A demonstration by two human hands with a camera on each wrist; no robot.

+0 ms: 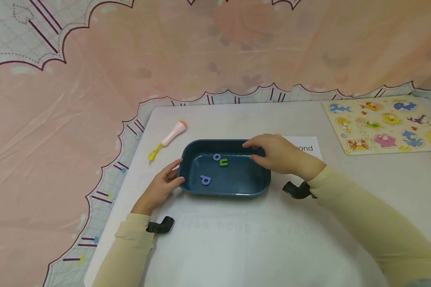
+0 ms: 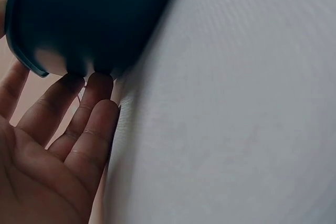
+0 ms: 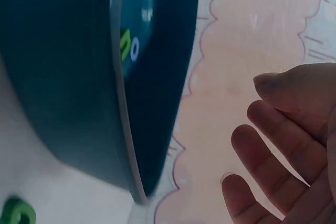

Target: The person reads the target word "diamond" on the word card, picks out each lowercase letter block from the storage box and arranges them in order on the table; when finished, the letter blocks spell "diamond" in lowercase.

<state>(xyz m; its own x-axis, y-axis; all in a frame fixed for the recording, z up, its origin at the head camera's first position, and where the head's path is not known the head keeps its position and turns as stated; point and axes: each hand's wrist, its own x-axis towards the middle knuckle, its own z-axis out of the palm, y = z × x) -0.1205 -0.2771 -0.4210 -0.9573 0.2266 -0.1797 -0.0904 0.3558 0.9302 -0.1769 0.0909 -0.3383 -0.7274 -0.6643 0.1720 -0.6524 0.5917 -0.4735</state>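
A dark blue rectangular tray (image 1: 233, 187) lies in the middle of the white table. Inside are a purple ring-shaped letter (image 1: 217, 157), a green letter (image 1: 224, 162) like a "u" or "n", and a purple letter (image 1: 206, 180) like a "d" or "p". My left hand (image 1: 159, 188) touches the tray's left end, and the left wrist view has its extended fingertips (image 2: 100, 83) against the outer wall. Over the right end hovers my right hand (image 1: 278, 154), fingers loosely bent, holding nothing. Beside the tray in the right wrist view lies another green letter (image 3: 19, 212).
A printed card (image 1: 310, 146), partly hidden, lies behind my right hand. At the back left is a pink handle-shaped object (image 1: 174, 133) with a yellow cord. An animal picture board (image 1: 366, 124) lies back right. Patterned fabric (image 1: 201, 56) covers the background.
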